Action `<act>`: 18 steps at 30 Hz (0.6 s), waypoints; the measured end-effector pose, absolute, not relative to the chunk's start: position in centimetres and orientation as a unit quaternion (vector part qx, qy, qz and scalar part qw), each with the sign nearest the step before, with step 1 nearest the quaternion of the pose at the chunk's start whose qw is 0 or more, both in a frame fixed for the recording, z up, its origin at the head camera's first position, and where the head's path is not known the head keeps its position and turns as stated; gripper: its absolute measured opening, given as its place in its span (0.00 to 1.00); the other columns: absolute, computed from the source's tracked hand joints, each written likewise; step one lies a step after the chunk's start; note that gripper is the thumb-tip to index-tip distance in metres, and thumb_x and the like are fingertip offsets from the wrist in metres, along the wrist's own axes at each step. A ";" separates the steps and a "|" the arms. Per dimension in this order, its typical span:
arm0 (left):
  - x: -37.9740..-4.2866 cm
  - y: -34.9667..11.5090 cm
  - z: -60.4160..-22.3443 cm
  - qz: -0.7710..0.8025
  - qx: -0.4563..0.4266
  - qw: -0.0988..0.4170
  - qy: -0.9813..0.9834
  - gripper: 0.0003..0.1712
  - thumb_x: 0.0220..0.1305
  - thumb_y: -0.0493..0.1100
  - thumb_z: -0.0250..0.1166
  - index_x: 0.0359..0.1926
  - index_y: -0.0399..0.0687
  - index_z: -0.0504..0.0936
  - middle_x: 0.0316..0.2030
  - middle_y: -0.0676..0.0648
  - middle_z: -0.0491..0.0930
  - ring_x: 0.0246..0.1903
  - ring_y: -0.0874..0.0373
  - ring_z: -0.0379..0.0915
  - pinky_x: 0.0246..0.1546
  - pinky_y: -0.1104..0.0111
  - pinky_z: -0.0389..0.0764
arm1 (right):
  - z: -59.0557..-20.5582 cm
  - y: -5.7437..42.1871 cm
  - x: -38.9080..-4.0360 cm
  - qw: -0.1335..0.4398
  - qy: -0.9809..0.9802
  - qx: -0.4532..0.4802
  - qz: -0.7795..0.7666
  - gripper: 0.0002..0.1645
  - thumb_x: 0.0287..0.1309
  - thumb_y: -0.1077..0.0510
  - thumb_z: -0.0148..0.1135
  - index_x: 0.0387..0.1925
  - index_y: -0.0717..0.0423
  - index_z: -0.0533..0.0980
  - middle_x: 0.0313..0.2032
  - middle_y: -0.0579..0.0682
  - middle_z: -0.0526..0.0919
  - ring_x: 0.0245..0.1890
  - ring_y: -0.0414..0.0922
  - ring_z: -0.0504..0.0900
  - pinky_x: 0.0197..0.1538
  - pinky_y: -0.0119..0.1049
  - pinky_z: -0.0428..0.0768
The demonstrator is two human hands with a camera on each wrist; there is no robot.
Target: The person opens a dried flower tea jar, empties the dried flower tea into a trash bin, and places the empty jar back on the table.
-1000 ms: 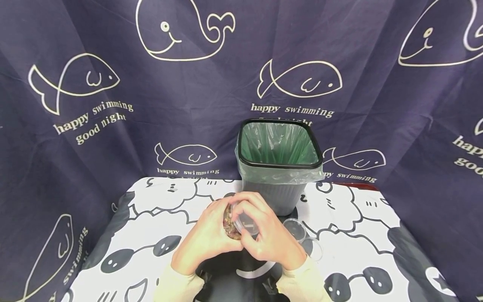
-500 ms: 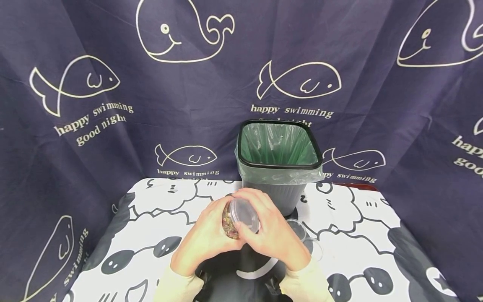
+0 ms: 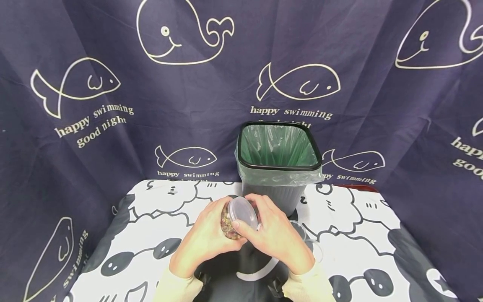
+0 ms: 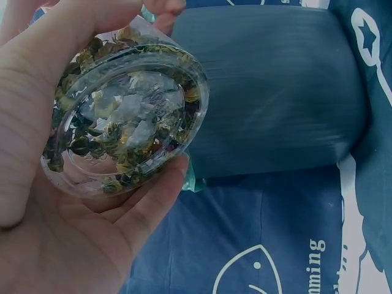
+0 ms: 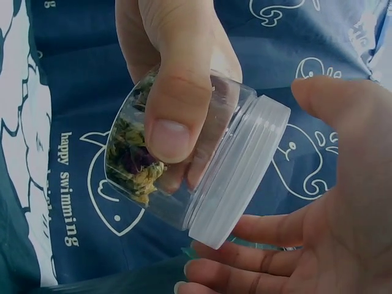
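A clear plastic jar point(image 3: 228, 228) is part-filled with dried flowers point(image 5: 138, 153) and capped by a translucent ribbed lid point(image 3: 241, 212). My left hand point(image 3: 205, 230) grips its body, thumb point(image 5: 174, 122) across the side, the jar tilted with its lid toward the right hand. The left wrist view looks at the jar's round base point(image 4: 125, 116). Around the lid spreads my right hand point(image 3: 277, 230), its fingers loosely extended behind the lid's edge. In the right wrist view the right thumb point(image 5: 324, 101) stands apart from the lid; from the head it overlaps the lid's edge.
Just beyond the hands stands a grey bin point(image 3: 279, 191) lined with a green bag point(image 3: 279, 144). Two clear round pieces, a nearer one point(image 3: 315, 251) and a farther one point(image 3: 299, 228), lie right of the right hand. A patterned cloth point(image 3: 158, 226) covers the table; a dark curtain point(image 3: 196, 105) hangs behind.
The right hand's curled fingers have turned around the lid and loosened, exposing more of its top. The left hand keeps its grip on the jar, nearly in place.
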State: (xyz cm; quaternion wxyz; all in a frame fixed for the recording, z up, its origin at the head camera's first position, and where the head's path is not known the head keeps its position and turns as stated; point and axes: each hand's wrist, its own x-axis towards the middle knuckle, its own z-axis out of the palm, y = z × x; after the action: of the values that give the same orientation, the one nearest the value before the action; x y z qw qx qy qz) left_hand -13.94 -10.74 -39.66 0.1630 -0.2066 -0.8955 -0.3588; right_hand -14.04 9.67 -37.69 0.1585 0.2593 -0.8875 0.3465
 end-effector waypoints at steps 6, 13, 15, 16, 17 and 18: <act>-13.9 -10.8 -39.7 -0.357 -0.202 0.162 -0.897 0.48 0.31 0.56 0.85 0.58 0.58 0.77 0.44 0.64 0.78 0.44 0.64 0.75 0.50 0.65 0.80 | -37.7 9.6 -14.1 0.153 -0.896 0.243 0.339 0.36 0.59 0.28 0.66 0.58 0.47 0.76 0.48 0.40 0.81 0.46 0.40 0.81 0.49 0.40 0.81; -14.0 -10.8 -39.8 -0.348 -0.211 0.167 -0.898 0.46 0.31 0.56 0.85 0.56 0.58 0.77 0.42 0.66 0.77 0.43 0.65 0.75 0.50 0.65 0.79 | -37.6 9.8 -14.1 0.128 -0.905 0.228 0.335 0.34 0.57 0.25 0.65 0.53 0.43 0.78 0.43 0.37 0.80 0.42 0.36 0.80 0.45 0.36 0.80; -14.0 -10.8 -39.8 -0.349 -0.213 0.161 -0.898 0.45 0.31 0.56 0.85 0.56 0.60 0.77 0.42 0.68 0.77 0.43 0.66 0.74 0.50 0.66 0.78 | -37.5 10.0 -14.2 0.129 -0.906 0.235 0.329 0.34 0.57 0.26 0.66 0.54 0.43 0.77 0.43 0.37 0.80 0.43 0.36 0.80 0.45 0.36 0.80; -14.1 -10.8 -39.8 -0.351 -0.213 0.159 -0.898 0.45 0.31 0.56 0.85 0.55 0.60 0.77 0.42 0.68 0.77 0.43 0.66 0.74 0.50 0.66 0.78 | -37.4 10.0 -14.2 0.129 -0.905 0.239 0.327 0.35 0.57 0.27 0.67 0.55 0.43 0.77 0.44 0.37 0.80 0.43 0.36 0.80 0.45 0.37 0.80; -14.1 -10.8 -39.7 -0.352 -0.214 0.158 -0.897 0.45 0.31 0.56 0.85 0.55 0.61 0.77 0.42 0.69 0.76 0.43 0.66 0.74 0.50 0.66 0.78 | -37.4 10.1 -14.2 0.129 -0.905 0.243 0.325 0.35 0.56 0.27 0.67 0.56 0.42 0.77 0.44 0.37 0.80 0.43 0.36 0.80 0.46 0.37 0.80; -14.1 -10.8 -39.7 -0.352 -0.214 0.157 -0.898 0.45 0.31 0.56 0.85 0.55 0.61 0.77 0.42 0.69 0.76 0.43 0.67 0.74 0.50 0.66 0.78 | -37.4 10.2 -14.3 0.128 -0.904 0.249 0.324 0.35 0.56 0.28 0.68 0.57 0.42 0.76 0.45 0.37 0.80 0.43 0.36 0.80 0.46 0.37 0.80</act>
State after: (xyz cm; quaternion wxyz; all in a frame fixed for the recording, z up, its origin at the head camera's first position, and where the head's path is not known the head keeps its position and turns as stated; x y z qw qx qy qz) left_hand -14.11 -10.81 -39.72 0.1569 -0.2141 -0.8976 -0.3521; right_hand -14.27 10.19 -37.36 0.1282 0.2487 -0.9036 0.3244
